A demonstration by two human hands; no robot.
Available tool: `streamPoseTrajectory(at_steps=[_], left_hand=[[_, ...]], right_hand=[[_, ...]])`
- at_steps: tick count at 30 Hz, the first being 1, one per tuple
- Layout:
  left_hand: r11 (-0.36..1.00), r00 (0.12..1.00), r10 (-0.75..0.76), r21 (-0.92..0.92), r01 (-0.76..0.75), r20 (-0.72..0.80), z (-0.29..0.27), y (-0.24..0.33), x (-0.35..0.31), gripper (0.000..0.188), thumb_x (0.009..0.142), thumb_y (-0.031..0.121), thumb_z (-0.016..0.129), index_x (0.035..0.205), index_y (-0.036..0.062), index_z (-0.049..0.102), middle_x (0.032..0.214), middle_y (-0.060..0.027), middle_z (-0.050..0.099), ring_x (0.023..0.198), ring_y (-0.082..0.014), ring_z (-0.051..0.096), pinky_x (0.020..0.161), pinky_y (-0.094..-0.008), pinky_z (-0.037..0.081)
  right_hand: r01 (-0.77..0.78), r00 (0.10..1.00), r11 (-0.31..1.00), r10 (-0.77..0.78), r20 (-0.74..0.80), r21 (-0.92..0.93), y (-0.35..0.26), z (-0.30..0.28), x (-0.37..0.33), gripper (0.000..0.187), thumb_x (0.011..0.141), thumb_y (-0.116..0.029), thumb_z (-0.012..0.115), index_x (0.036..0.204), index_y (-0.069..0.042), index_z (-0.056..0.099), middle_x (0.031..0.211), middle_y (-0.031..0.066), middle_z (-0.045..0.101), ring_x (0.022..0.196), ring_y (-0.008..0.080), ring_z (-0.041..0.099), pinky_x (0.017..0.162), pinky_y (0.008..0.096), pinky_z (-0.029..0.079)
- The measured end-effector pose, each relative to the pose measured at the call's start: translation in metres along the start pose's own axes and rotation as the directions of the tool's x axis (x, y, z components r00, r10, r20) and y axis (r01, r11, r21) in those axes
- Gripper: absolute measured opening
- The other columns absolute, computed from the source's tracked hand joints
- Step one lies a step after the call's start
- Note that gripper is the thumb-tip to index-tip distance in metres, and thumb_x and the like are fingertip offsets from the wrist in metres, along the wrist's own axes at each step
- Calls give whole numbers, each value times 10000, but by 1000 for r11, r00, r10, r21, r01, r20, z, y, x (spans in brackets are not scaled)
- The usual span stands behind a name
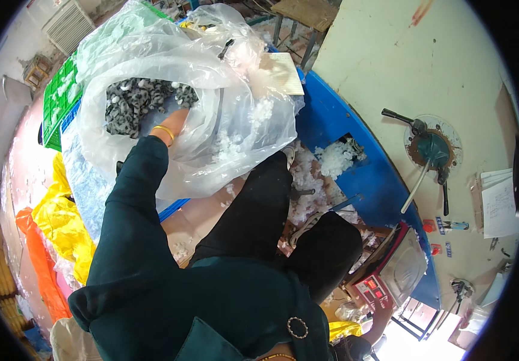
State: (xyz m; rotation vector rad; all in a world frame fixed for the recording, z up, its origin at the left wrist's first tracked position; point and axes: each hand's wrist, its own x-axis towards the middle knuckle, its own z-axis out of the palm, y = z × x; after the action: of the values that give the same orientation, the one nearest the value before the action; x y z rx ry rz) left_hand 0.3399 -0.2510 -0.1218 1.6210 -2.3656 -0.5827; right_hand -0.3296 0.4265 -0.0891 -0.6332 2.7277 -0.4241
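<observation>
My left hand [176, 123], with a yellow bangle at the wrist, reaches into the mouth of a large clear plastic bag [211, 147]. Black-and-grey spotted plush pieces [132, 107] lie inside, just beyond the fingers. The fingertips are hidden, so I cannot tell whether they grip any of them. At the lower right, my right hand [381, 316] is at the front panel of a red digital scale [372, 290] with a lit red display. Its fingers look stretched out along the panel's lower edge, holding nothing that I can see. The scale has a metal pan [408, 268].
A blue-sided table with a pale top [386, 60] bears a filling nozzle [432, 150] with handles. White stuffing fluff [335, 159] lies in the blue recess. A green crate [59, 108] stands left of the bag, with yellow [61, 210] and orange [41, 262] bags nearby.
</observation>
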Motion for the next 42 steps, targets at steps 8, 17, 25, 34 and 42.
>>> streamPoseTrajectory(at_steps=[8, 17, 25, 34, 42], left_hand=[[918, 415, -275, -108, 382, -867, -91, 109, -94, 355, 844, 193, 565, 1081, -39, 440, 974, -266, 586, 891, -449, 568, 727, -491, 464], [420, 943, -54, -864, -276, -328, 16, 313, -117, 307, 879, 21, 510, 1175, -52, 475, 1077, -137, 594, 977, -183, 548, 861, -316, 441], [472, 942, 200, -816, -333, -269, 41, 375, -119, 125, 899, 45, 510, 996, -27, 542, 872, -107, 611, 781, -167, 551, 717, -301, 449], [590, 746, 344, -749, 301, 571, 73, 363, -89, 73, 889, 127, 580, 893, 54, 582, 744, 45, 479, 669, -53, 419, 574, -237, 341], [-177, 632, 673, -747, 641, 384, 83, 360, -110, 555, 929, 429, 547, 1293, 14, 487, 1211, -140, 598, 1118, -247, 595, 864, -379, 543]], right_hand=[[162, 984, 851, -179, -15, 500, -201, -16, -20, 468, 857, -82, 643, 1297, -9, 502, 1138, 167, 619, 972, 231, 629, 799, 308, 512], [844, 267, 163, -954, -138, 510, -470, 47, -110, 332, 789, -109, 700, 1114, -87, 635, 1065, 86, 601, 916, 267, 623, 721, 336, 521], [735, 660, 665, -658, -362, 133, -421, 46, -70, 203, 784, -57, 611, 968, -103, 683, 998, 57, 584, 775, 256, 621, 651, 360, 506], [920, 321, 346, -935, 149, 187, -377, 55, -48, 306, 660, -24, 620, 954, -106, 633, 919, 62, 590, 895, 292, 591, 674, 389, 491], [116, 742, 333, -655, 141, 936, -372, 68, -65, 156, 926, 7, 490, 1039, 19, 597, 842, 58, 613, 741, 124, 617, 623, 240, 503]])
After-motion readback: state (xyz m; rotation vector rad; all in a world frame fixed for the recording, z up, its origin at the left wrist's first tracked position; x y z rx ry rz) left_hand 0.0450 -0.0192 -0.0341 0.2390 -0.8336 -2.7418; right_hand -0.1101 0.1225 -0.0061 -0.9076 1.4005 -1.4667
